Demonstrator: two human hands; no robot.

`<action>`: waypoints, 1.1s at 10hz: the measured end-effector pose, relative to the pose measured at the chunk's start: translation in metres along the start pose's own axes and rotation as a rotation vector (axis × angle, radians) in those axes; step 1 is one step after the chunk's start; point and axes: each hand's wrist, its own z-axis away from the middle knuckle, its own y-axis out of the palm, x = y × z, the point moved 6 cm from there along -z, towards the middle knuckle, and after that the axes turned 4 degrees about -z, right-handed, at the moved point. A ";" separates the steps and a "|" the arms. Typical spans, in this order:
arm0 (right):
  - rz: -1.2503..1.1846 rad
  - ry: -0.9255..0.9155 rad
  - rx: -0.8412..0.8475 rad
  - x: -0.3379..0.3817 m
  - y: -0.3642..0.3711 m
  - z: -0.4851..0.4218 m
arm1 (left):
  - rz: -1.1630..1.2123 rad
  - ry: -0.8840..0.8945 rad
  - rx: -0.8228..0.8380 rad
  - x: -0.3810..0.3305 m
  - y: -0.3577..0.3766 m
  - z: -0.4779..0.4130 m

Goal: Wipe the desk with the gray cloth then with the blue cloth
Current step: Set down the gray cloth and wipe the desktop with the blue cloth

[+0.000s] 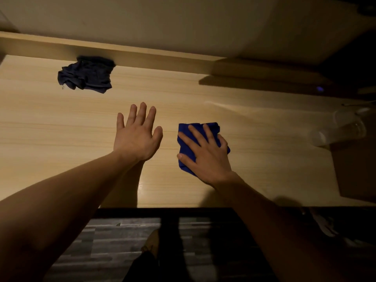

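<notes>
On the desk (61, 129), right of centre, I see the right hand (205, 153) pressed flat on the blue cloth (186, 135), fingers (196, 132) spread across it and the thumb hooked over its near-left edge. The cloth is folded into a small pad, pinned between palm and wood rather than pinched up. I read that as the wiping grip, so I judge the second pass is in hand

Just beside it, apart from the cloth, the left hand (137, 133) hovers or rests with fingers splayed and nothing in it. I cannot tell from this angle whether the palm touches the wood

Further out, the gray cloth (86, 75) lies crumpled at the far left, against the raised back ledge (142, 55), well apart from both hands and untouched. Set aside like that, it suggests to me the gray stage is finished, though no streak or damp mark on the wood proves it

At the right edge something clear and pale, possibly a plastic bottle (339, 129), lies in dim light; too blurred to be sure

What is left, in my judgement: carry the blue pad over the rest of the surface, the left half and the far strip near the ledge included. How much the blue cloth has covered I cannot tell
</notes>
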 end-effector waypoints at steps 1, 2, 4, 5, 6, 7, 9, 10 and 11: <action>-0.021 -0.001 0.003 0.009 0.006 0.031 | -0.006 -0.002 -0.001 0.001 -0.001 0.000; -0.045 0.004 0.013 0.017 0.010 0.055 | -0.002 0.004 0.000 0.000 -0.002 0.000; -0.101 -0.027 -0.098 0.032 0.011 0.098 | -0.004 0.007 0.008 -0.001 -0.003 0.002; -0.153 -0.067 -0.254 0.042 0.006 0.118 | 0.006 0.008 0.006 -0.001 -0.003 0.002; -0.151 -0.035 -0.262 0.049 0.003 0.126 | 0.010 0.010 -0.002 0.000 -0.001 0.003; -0.254 -0.024 -0.225 0.050 -0.001 0.131 | 0.014 0.016 -0.016 -0.001 0.002 0.004; -0.306 -0.038 -0.302 0.011 -0.055 0.079 | 0.023 0.004 -0.030 -0.001 0.004 0.002; -0.332 0.136 -0.237 -0.035 -0.073 0.013 | 0.022 -0.007 -0.038 -0.001 0.006 0.002; -0.265 0.175 -0.293 -0.069 -0.086 -0.054 | 0.019 -0.012 -0.047 0.000 0.007 0.001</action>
